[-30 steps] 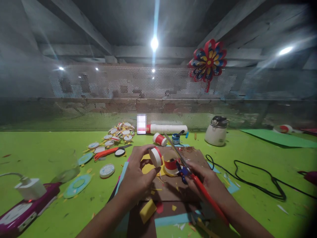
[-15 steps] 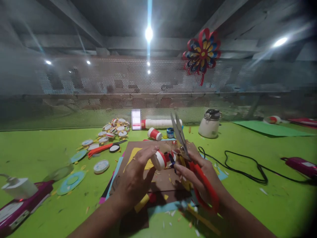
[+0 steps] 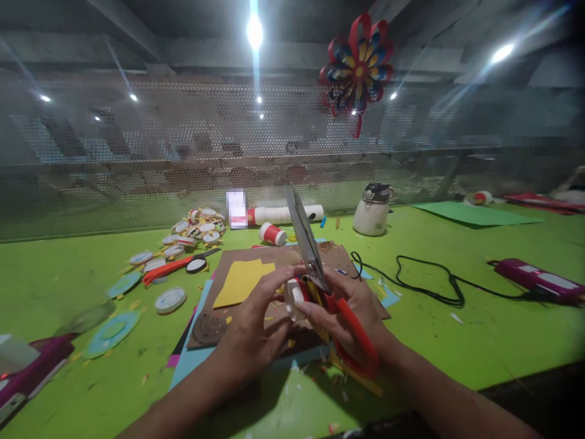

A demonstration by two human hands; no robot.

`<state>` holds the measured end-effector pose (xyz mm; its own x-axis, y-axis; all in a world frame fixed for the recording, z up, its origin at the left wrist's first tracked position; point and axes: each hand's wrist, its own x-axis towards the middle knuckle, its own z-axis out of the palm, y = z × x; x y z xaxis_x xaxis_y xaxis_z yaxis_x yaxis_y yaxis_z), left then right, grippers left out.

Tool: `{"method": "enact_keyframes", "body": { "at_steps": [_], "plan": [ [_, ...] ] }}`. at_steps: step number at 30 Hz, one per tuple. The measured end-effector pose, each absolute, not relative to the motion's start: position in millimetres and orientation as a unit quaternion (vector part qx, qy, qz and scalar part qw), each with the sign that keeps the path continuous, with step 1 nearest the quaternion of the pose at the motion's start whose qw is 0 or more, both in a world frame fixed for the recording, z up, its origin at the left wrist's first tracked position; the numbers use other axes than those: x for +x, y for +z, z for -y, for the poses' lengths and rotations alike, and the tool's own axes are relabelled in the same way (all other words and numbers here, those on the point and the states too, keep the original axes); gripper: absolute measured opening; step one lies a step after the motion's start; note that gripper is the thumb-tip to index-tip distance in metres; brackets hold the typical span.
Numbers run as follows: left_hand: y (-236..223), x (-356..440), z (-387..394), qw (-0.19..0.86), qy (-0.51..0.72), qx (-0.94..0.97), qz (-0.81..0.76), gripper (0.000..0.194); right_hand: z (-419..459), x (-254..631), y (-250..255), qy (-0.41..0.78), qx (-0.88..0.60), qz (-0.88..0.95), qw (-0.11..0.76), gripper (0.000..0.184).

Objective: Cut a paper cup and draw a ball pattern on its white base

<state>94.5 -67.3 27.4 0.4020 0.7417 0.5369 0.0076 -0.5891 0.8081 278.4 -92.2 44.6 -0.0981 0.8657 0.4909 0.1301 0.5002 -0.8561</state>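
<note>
Between my hands is a small red and white paper cup [image 3: 292, 299], tilted on its side, its far part hidden by fingers. My left hand [image 3: 249, 320] grips it from the left, fingertips over the top and thumb below. In my right hand [image 3: 354, 299] hangs a pair of scissors [image 3: 307, 244] with red handles, blades pointing up and away, close together. The right thumb and fingers also touch the cup. Beneath both hands lies a brown sheet [image 3: 217, 332] with a yellow paper [image 3: 240, 281] on it.
Several round white-topped pieces [image 3: 208, 225] pile up at back left, near a red-handled knife [image 3: 169, 269]. Another red and white cup [image 3: 273, 234], a row of stacked cups [image 3: 278, 214], a phone [image 3: 236, 210] and a white jug [image 3: 372, 210] stand behind. A black cord [image 3: 425, 292] runs right.
My view has shifted, so the table things appear higher and further left. The cup has been turned in my hands, and the right fingers have closed in around it. The scissors stay held.
</note>
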Motion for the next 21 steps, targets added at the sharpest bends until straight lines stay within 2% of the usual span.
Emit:
{"method": "enact_keyframes", "body": {
  "at_steps": [3,6,9,16,21],
  "plan": [
    [33.8,97.9,70.3,0.587,0.440,0.632,-0.250,0.056,90.6,280.2,48.6,0.309,-0.393,0.674,0.544,0.037],
    [40.4,98.4,70.4,0.687,0.418,0.540,-0.249,0.045,87.7,279.4,50.7,0.301,-0.397,0.686,0.531,0.038],
    [45.2,98.2,70.7,0.711,0.411,0.500,-0.275,0.038,85.9,277.6,47.9,0.308,-0.401,0.693,0.514,0.037],
    [49.4,100.5,73.6,0.707,0.426,0.469,-0.313,0.037,86.4,279.8,36.0,0.371,-0.352,0.696,0.504,0.043],
    [50.4,98.6,71.1,0.690,0.463,0.449,-0.330,0.051,86.8,276.7,36.5,0.347,-0.364,0.693,0.517,0.041]
  ]
}}
